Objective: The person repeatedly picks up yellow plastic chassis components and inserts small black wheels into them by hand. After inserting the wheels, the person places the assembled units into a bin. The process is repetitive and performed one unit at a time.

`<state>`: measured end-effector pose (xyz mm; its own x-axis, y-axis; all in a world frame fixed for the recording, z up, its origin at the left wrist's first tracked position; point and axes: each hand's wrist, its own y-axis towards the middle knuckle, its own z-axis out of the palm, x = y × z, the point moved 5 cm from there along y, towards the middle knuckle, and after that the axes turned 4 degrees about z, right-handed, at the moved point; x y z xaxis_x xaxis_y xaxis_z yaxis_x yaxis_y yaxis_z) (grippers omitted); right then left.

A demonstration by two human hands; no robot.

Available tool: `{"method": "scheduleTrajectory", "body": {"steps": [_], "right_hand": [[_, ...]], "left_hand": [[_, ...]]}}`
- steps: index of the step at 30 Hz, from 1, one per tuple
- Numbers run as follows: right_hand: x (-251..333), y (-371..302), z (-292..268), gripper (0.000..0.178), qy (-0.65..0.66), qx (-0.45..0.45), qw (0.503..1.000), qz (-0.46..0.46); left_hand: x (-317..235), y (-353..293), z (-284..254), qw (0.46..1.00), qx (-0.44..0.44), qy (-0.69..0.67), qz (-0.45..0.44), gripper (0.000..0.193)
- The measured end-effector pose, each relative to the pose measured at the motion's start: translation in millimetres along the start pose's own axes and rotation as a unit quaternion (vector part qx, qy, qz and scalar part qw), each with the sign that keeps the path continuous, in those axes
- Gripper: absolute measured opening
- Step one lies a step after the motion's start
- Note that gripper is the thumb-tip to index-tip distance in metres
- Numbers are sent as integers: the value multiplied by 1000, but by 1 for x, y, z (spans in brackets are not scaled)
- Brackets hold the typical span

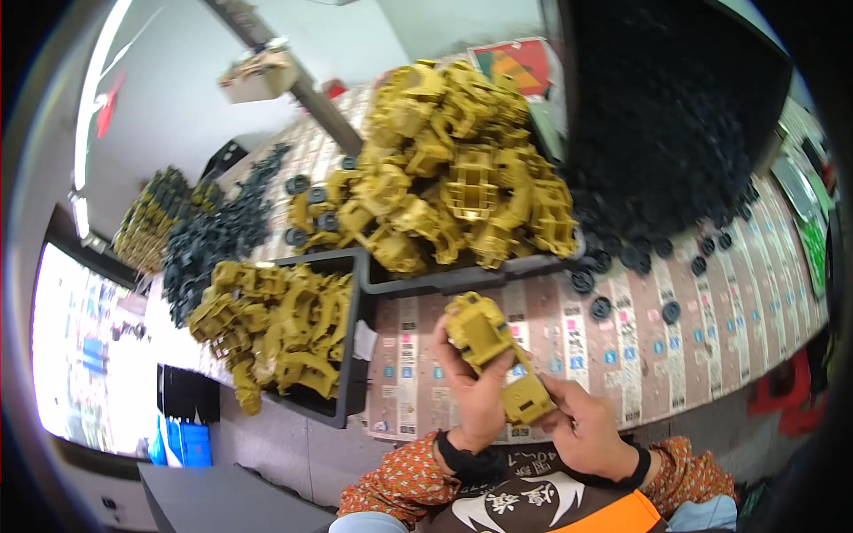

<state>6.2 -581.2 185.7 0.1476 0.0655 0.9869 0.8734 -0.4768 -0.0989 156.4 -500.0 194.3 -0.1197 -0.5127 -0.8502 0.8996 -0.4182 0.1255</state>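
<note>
A yellow plastic toy truck body [480, 332] is held in front of my chest, tilted, with its boxy end away from me. My left hand [477, 404] is closed around its left side, the thumb lying across the middle. At the near right end, my right hand [591, 433] has its fingers pressed against the yellow body. Whether those fingers also hold a small part cannot be made out. Beyond the hands, a dark bin [462, 282] is heaped with yellow plastic vehicle shells [471, 182].
A second dark bin [354, 377] with curved yellow parts [298, 320] stands left of my hands. Black wheels [671, 312] lie scattered on the patterned tabletop [577, 355], near a large black container [657, 124] of dark parts. Dark pieces [218, 240] are piled far left.
</note>
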Motion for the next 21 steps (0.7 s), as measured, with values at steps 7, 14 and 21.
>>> {"method": "scheduleTrajectory", "body": {"steps": [7, 14, 21], "right_hand": [[28, 22, 7, 47, 90, 150, 982, 69], [36, 17, -41, 34, 47, 4, 998, 28], [2, -28, -41, 32, 85, 17, 987, 136]], "left_hand": [[-34, 13, -26, 991, 22, 114, -64, 75], [-159, 169, -92, 963, -119, 204, -133, 50], [-199, 336, -218, 824, -74, 561, 13, 73]]}}
